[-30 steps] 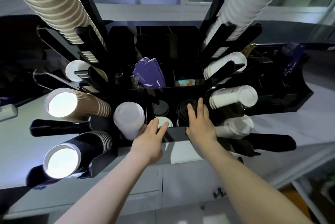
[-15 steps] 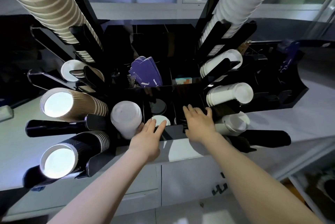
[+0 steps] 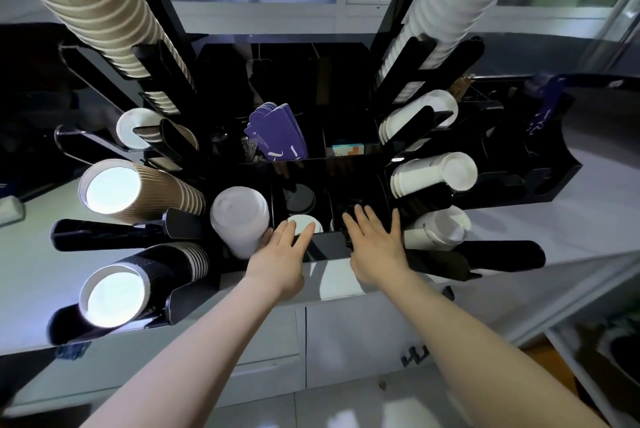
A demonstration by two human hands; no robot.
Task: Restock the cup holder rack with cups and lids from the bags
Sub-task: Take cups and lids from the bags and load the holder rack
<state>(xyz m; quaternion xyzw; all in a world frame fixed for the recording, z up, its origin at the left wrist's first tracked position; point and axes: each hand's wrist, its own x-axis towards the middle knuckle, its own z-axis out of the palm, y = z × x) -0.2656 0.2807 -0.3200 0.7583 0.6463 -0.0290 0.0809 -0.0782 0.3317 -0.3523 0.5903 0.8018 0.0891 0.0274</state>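
The black cup holder rack point(image 3: 325, 244) stands on a pale counter point(image 3: 27, 264), and both hands lie on its front edge. The left hand point(image 3: 282, 251) has straight fingers reaching over the rim, the tips at a white lid point(image 3: 304, 222) in a middle compartment; whether they touch it cannot be told. Just left of this hand, touching its thumb side, a stack of white lids point(image 3: 240, 219) lies on its side. Beyond the fingertips a black lid point(image 3: 300, 199) sits deeper in the same compartment.

The right hand point(image 3: 375, 247) is spread flat, fingers straight, pressing on the rim, holding nothing; its fingertips reach a dark lid point(image 3: 353, 207) in the next compartment. Just right of it lie white cups point(image 3: 438, 231), with more white cup stacks point(image 3: 434, 176) above.

Far left of the left hand, brown ribbed cups point(image 3: 138, 190) and black cups point(image 3: 138, 283) point outward. Beyond both hands stand purple sleeves point(image 3: 277, 136). Below the arms are white cabinet doors point(image 3: 346, 341)
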